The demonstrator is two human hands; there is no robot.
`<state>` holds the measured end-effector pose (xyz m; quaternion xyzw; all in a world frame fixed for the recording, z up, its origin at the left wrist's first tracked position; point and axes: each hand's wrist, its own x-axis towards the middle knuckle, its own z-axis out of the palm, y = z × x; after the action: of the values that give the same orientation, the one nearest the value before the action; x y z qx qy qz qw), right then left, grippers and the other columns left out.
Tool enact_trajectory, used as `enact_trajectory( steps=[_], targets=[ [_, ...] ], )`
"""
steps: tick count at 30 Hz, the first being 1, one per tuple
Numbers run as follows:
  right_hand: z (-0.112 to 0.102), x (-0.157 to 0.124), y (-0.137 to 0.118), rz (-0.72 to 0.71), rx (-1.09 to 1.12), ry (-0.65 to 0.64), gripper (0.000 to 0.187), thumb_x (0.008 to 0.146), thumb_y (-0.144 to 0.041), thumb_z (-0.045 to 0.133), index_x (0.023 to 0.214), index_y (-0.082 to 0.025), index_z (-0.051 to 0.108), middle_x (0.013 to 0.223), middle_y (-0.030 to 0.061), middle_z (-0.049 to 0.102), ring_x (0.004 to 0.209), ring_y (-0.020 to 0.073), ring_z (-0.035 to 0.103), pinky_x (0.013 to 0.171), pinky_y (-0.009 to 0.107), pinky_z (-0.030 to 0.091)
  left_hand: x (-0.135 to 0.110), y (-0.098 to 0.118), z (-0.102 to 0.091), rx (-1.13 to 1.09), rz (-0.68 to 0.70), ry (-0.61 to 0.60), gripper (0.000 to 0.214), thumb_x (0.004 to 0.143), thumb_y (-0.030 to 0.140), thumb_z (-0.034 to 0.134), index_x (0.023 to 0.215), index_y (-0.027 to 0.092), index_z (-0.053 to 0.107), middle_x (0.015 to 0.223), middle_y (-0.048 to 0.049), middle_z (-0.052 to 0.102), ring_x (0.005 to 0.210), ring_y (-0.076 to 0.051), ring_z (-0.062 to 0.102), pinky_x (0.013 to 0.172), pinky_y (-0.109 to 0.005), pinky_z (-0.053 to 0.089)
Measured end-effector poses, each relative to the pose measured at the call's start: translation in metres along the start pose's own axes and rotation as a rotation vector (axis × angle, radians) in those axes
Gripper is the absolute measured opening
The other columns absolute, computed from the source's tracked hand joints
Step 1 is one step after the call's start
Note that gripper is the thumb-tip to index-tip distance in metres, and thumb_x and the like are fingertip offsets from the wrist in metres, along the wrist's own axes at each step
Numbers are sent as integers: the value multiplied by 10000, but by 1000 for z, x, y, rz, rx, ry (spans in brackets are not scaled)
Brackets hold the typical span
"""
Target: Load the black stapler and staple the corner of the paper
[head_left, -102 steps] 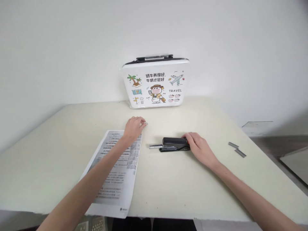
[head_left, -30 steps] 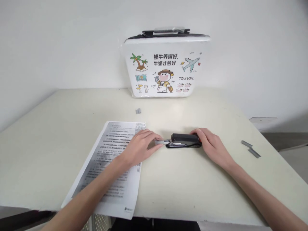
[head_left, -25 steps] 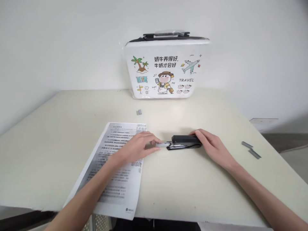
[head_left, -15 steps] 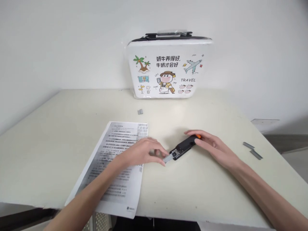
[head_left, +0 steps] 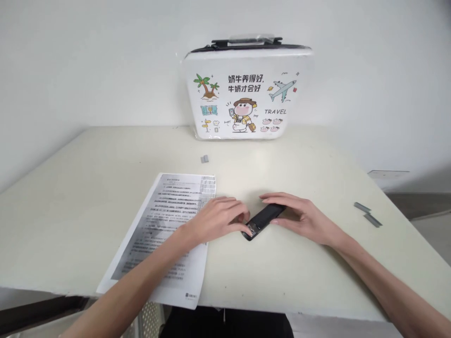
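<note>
A black stapler (head_left: 265, 218) lies slantwise on the table, its metal-fitted end toward the left. My left hand (head_left: 221, 217) has its thumb pressed on that metal end, with the fingers curled at the far side and partly hidden. Around the other end, my right hand (head_left: 303, 217) grips the stapler between thumb and fingers, covering its tip. Under my left wrist lies a printed sheet of paper (head_left: 165, 277), whose lower edge reaches past the table's front edge.
Two grey staple strips (head_left: 372, 219) lie on the right of the table (head_left: 88, 197). Short grey staple pieces (head_left: 205, 159) sit beyond the paper. A white cartoon-printed case (head_left: 218, 61) stands upright against the wall at the back.
The silver metal strip that stuck out of the stapler's left end is now in or hidden. My left hand has moved right onto that end; my right hand has shifted slightly left.
</note>
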<state>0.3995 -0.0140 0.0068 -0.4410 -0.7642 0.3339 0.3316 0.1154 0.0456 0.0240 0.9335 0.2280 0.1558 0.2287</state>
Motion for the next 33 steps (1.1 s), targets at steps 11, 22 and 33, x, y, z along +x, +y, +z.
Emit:
enact_trajectory(
  steps=[11, 22, 33],
  targets=[
    [7, -1, -3, 23, 60, 93, 368, 948, -501, 706, 1241, -281, 724, 1190, 90, 764, 1044, 268, 732, 920, 423, 610, -26, 5, -25, 109, -97, 1, 276, 1012, 503, 655, 1032, 228, 654, 1050, -34, 737, 988, -216, 685, 899, -340, 504],
    [17, -8, -10, 47, 12, 91, 345, 953, -499, 693, 1221, -282, 698, 1165, 69, 761, 1028, 261, 711, 907, 400, 578, -219, 61, -45, 378, -337, -125, 1064, 866, 585, 786, 1704, 346, 176, 1727, -102, 287, 1566, -435, 307, 1157, -626, 457],
    [18, -14, -10, 53, -40, 96, 356, 960, -525, 677, 1224, -286, 673, 1175, 73, 754, 1065, 287, 698, 945, 445, 562, -162, 85, 14, 428, -297, 21, 939, 891, -76, 375, 1694, 379, 200, 1767, -1, 165, 1620, -347, 146, 1273, -617, 296]
  ],
)
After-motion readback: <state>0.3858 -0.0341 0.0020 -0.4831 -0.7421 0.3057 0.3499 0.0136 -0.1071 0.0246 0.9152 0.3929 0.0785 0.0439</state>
